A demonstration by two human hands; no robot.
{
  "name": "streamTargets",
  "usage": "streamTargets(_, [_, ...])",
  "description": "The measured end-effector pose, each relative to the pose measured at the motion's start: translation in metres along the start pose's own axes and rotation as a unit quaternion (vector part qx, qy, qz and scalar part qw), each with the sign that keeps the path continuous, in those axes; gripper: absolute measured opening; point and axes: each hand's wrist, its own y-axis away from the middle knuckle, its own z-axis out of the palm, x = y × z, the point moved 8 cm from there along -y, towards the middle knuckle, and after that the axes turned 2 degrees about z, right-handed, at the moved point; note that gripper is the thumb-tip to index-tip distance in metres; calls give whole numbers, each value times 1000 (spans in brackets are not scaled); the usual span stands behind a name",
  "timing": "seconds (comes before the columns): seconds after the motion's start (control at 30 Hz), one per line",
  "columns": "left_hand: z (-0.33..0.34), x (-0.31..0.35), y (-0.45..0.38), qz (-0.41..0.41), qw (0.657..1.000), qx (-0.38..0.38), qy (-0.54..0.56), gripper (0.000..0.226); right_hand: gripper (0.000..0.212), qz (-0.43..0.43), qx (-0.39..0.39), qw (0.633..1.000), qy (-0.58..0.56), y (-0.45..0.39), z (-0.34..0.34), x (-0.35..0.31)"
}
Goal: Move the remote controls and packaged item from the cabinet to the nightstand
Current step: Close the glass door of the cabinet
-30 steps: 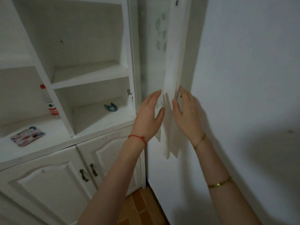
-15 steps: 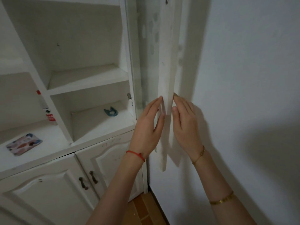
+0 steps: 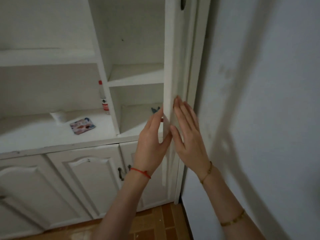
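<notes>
Both hands bracketed the edge of the white cabinet door (image 3: 170, 75): the left hand (image 3: 152, 144) lay flat against its inner face and the right hand (image 3: 187, 135) against its outer face, fingers straight and close together, gripping nothing. The packaged item (image 3: 82, 126) lay flat on the open cabinet shelf (image 3: 43, 134), well to the left of the fingers, near a red-capped bottle (image 3: 103, 99).

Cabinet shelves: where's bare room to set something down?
Bare: the middle shelf, and the wide shelf left of the packaged item. Crowded: the low cubby, where both hands hold the door.
</notes>
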Motion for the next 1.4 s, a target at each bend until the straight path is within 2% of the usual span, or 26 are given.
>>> streamTargets(0.2, [-36,-53,-9,-51,996,46,-50,55,62,-17,-72,997,-34,-28,60,-13])
streamTargets(0.33, [-63,-90,-20,-69,990,93,-75,61,62,-48,-79,996,-2,-52,99,-24])
streamTargets(0.53, [-84,-156,-50,-94,988,99,-77,69,65,-60,-94,993,42,-95,163,-27])
streamTargets(0.83, [-97,-230,-100,-57,985,81,-139,67,74,-57,-72,983,161,-145,230,-16])
streamTargets(1.4, [-94,-283,-139,40,975,97,-197,62,79,-12,-40,976,214,-186,279,4])
